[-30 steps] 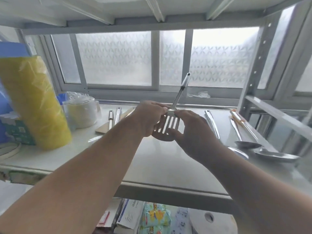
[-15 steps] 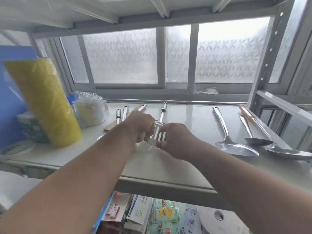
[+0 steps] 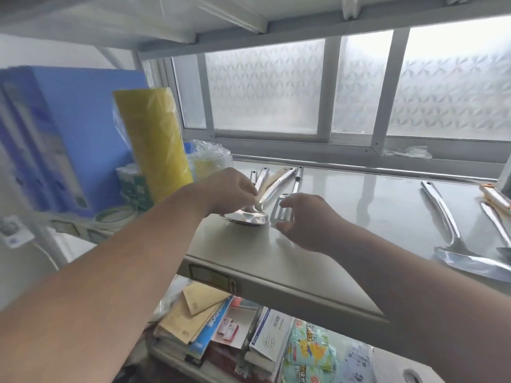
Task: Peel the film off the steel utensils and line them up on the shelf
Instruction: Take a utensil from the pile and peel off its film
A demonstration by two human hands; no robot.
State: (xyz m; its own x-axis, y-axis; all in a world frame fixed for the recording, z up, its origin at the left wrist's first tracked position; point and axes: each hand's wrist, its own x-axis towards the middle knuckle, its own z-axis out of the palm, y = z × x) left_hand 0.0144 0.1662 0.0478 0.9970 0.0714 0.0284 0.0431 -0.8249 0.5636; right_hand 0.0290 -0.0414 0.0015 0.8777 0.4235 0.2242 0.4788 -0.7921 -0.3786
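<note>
While my left hand [image 3: 232, 192] pinches the neck of the ladle [image 3: 249, 215] just above its bowl, my right hand [image 3: 304, 219] hovers with fingers loosely spread over the head of the slotted turner [image 3: 282, 210], which lies flat on the shelf [image 3: 345, 244] directly beside the ladle. Whether those fingers touch the turner, I cannot tell. No film is visible on the ladle from here; I judge the step in hand to be taking up the ladle for peeling. To do it well, I should lift it by the neck, clear of the turner's head, then search the bowl rim for a loose film edge with my right fingertips. Beyond my left hand, several more handles [image 3: 265, 175] lie close together, pointing towards the window [image 3: 359, 87]; dragging the ladle back could knock them askew. Further left stand a yellow roll [image 3: 154, 139], a wrapped stack of cups [image 3: 210, 158] and a blue box [image 3: 83, 128], crowding that end. Well to the right of my right hand lie a large spoon [image 3: 453, 239] and other utensils [image 3: 495, 217].
</note>
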